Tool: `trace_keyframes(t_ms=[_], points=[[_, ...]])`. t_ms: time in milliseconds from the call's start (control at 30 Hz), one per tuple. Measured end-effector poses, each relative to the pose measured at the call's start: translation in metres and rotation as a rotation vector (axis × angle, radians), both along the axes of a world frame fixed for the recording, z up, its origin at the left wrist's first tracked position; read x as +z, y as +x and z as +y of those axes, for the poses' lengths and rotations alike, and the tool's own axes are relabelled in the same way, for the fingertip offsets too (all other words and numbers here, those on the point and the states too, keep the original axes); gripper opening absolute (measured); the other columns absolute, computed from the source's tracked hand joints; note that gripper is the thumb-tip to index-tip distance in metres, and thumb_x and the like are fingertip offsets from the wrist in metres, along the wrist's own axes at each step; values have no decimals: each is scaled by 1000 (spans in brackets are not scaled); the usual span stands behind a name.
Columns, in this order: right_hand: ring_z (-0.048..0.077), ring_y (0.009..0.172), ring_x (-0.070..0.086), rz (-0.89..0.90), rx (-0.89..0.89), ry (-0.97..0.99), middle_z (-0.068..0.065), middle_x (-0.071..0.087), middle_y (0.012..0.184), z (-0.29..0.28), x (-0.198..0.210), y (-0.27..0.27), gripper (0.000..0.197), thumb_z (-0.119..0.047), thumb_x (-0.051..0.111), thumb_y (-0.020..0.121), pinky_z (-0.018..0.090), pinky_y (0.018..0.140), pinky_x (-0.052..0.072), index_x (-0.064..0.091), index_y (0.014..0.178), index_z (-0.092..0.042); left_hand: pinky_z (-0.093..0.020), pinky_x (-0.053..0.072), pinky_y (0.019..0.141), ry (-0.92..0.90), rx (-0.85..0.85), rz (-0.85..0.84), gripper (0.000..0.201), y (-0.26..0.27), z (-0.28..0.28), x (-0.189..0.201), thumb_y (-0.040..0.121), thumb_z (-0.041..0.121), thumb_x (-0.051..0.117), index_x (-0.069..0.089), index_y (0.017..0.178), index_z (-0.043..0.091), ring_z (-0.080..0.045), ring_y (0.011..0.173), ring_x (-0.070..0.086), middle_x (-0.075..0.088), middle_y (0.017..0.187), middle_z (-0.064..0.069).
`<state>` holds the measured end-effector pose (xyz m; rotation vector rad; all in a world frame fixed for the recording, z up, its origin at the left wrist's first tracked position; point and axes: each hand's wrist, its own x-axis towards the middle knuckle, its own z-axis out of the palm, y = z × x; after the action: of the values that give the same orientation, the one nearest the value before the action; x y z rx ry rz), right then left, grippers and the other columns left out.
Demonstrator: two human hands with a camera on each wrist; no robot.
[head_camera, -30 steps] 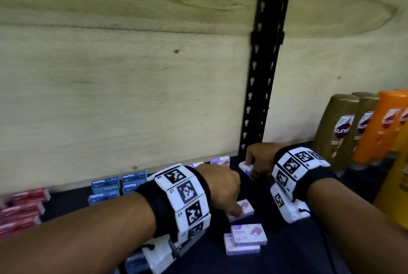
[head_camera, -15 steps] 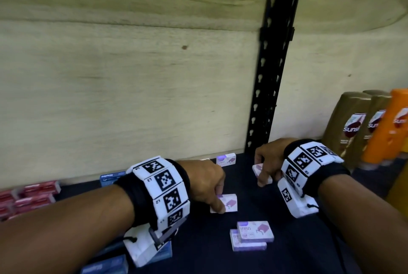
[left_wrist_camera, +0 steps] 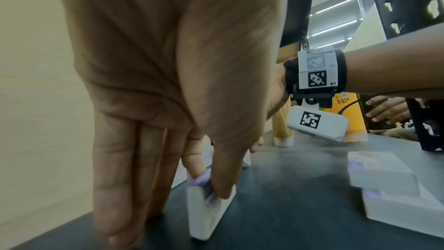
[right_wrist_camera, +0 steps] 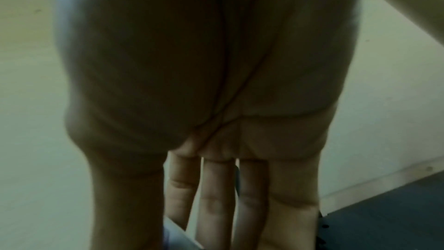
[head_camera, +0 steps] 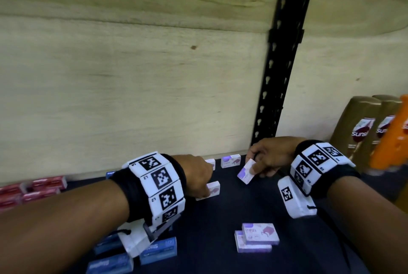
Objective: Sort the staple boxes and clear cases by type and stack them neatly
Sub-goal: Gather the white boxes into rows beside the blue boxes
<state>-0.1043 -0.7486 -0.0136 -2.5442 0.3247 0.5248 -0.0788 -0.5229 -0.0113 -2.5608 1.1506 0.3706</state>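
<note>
Here, left hand (head_camera: 196, 176) pinching purple-white staple box (head_camera: 209, 189), right hand (head_camera: 268, 156) gripping tilted twin box (head_camera: 246, 171).

Pale wood, black metal, dark matt shelf

Back panel (head_camera: 132, 74) is smooth grained plywood; upright post (head_camera: 280, 63) matt black metal; staple boxes (head_camera: 258, 237) printed card; bottles (head_camera: 357, 127) at right glossy plastic.

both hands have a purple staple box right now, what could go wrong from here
1. The left hand pinches its purple box by the top edge, standing on end; a thin grip like that could let it tip or slip.
2. The right hand holds its tilted box off the shelf; it might drop.
3. The purple stack is already offset, so adding boxes may topple it.
</note>
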Motion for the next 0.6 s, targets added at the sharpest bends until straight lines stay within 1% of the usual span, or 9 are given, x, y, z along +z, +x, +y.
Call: trace_keyframes(t_ms=[67,100,167,233,300,367,433,500,600], points=[[27,89,70,-20,40,-104,3,72,93,1,3,1,19,-25,79,82,39,88,58,70,99,-20,-32,39,70,-9,15,-18,35,0,-1,-1,98,37,50,55,120,11,-25,92,56,60,113,-9],[22,88,70,-20,53,-154,-1,73,94,1,5,-1,20,-27,80,81,35,85,59,72,98,-23,-33,39,71,-18,14,-19,36,1,-2,-1,98,36,50,52,123,11,-25,95,56,59,117,-9],[5,70,62,-3,61,-256,-12,68,80,2,6,-3,16,-27,80,81,22,68,52,74,95,-25,-33,39,72,-31,2,-20,37,1,-3,-3,99,35,49,48,126,10,-24,92,53,58,119,-10],[0,60,54,15,46,-299,-15,64,72,3,5,-4,13,-27,80,81,17,61,46,73,91,-26,-32,39,72,-17,-12,-13,38,2,-5,-2,100,35,49,47,127,9,-23,88,50,58,118,-10],[8,66,61,17,39,-275,-11,69,79,4,3,-3,14,-28,81,80,25,68,54,72,90,-26,-30,40,67,5,-26,9,36,4,-5,0,99,34,51,51,123,8,-20,82,49,59,112,-9],[22,80,70,20,45,-262,-3,73,89,7,2,-2,17,-29,83,78,34,78,58,71,90,-25,-25,37,56,28,-40,39,29,8,-5,3,97,32,56,57,114,9,-15,70,48,57,97,-4],[29,93,72,17,74,-279,-1,72,92,8,1,-1,19,-29,83,78,36,79,59,69,90,-25,-21,33,49,45,-42,50,17,10,-6,5,95,28,59,57,103,13,-9,59,43,51,89,1],[28,95,72,7,97,-293,-3,70,90,10,-1,0,19,-31,82,79,35,77,59,67,91,-26,-22,35,53,17,-58,16,11,10,-7,2,96,23,57,48,99,18,-12,63,45,48,90,1],[29,94,72,0,107,-293,-6,68,87,9,-4,2,16,-30,78,83,35,77,59,65,93,-29,-25,35,71,-72,-93,-62,14,9,-9,-3,98,21,54,40,100,19,-14,82,45,47,96,0]])
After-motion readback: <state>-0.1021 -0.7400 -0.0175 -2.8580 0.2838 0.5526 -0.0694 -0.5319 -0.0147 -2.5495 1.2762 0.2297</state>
